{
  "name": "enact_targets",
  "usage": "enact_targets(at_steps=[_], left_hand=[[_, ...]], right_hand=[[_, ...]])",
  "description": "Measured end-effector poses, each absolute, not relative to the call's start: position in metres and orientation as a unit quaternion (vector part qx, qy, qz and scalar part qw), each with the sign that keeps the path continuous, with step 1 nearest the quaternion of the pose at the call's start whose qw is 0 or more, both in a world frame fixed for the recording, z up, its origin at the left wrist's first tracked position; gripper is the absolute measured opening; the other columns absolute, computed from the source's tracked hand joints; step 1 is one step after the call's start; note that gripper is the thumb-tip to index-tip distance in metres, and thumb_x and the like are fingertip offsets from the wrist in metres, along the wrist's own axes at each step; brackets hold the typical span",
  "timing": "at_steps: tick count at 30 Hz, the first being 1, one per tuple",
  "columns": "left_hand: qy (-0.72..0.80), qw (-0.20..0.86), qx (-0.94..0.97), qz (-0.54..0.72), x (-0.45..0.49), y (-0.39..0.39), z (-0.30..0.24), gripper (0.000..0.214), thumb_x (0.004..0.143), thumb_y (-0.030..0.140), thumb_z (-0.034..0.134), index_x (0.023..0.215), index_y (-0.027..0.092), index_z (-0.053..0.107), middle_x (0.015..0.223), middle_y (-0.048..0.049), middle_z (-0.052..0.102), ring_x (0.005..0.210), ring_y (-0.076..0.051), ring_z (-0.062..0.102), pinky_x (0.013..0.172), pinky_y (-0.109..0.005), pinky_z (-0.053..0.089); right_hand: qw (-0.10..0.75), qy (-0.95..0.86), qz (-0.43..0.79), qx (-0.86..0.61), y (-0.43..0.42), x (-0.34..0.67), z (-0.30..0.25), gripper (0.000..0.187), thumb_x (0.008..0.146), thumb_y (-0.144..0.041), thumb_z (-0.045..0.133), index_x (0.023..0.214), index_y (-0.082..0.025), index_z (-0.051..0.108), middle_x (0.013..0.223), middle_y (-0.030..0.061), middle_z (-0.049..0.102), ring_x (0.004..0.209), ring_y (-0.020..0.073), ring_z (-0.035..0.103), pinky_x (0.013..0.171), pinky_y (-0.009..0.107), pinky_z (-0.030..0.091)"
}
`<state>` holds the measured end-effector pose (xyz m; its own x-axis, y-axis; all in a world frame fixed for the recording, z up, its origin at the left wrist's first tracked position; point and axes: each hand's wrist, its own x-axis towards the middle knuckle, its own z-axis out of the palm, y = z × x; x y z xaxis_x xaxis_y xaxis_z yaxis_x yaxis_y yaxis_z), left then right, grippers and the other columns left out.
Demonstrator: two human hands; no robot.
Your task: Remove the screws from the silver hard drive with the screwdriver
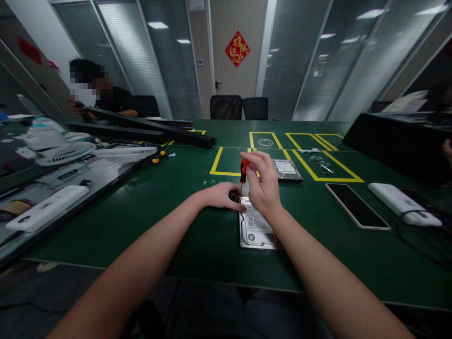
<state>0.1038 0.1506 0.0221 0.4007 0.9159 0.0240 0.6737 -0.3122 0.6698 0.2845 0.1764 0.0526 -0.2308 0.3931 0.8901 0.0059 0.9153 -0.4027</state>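
A silver hard drive (254, 228) lies label up on the green table in front of me, its right part covered by my right forearm. My right hand (263, 181) is closed round the red and black handle of a screwdriver (243, 170), held upright. The thin shaft points down at the drive's far left corner. At that same corner is my left hand (224, 195), its thumb on the drive's top and its fingers curled round the far side, close to the shaft. Whether the tip sits in a screw cannot be made out.
A second hard drive (287, 169) lies beyond my right hand. Several tiny screws (212, 181) are scattered left of it. To the right are a phone (356, 205) and a white device (402, 202). White fans (67, 146) and long black bars (151, 127) crowd the left. A person (116, 101) sits far left.
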Motion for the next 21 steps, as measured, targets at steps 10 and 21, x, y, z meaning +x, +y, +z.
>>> enact_targets(at_steps=[10, 21], left_hand=[[0.502, 0.308, 0.779, 0.215, 0.1047, 0.1496, 0.0225, 0.058, 0.072, 0.058, 0.085, 0.111, 0.017, 0.073, 0.101, -0.008, 0.073, 0.089, -0.025, 0.065, 0.076, -0.035, 0.048], [0.505, 0.304, 0.78, 0.209, 0.105, 0.1491, 0.0242, 0.056, 0.073, 0.059, 0.084, 0.108, 0.017, 0.073, 0.101, -0.0078, 0.074, 0.089, -0.025, 0.066, 0.076, -0.034, 0.048]], right_hand=[[0.608, -0.768, 0.141, -0.142, 0.1764, 0.2833, 0.0523, 0.026, 0.102, -0.02, 0.055, 0.125, -0.026, 0.065, 0.121, 0.0095, 0.059, 0.113, 0.0228, 0.062, 0.092, 0.044, 0.058], [0.622, -0.753, 0.153, -0.15, 0.1786, 0.2823, 0.0496, 0.022, 0.1, -0.022, 0.061, 0.121, -0.027, 0.066, 0.12, 0.0094, 0.06, 0.112, 0.0236, 0.063, 0.093, 0.046, 0.059]])
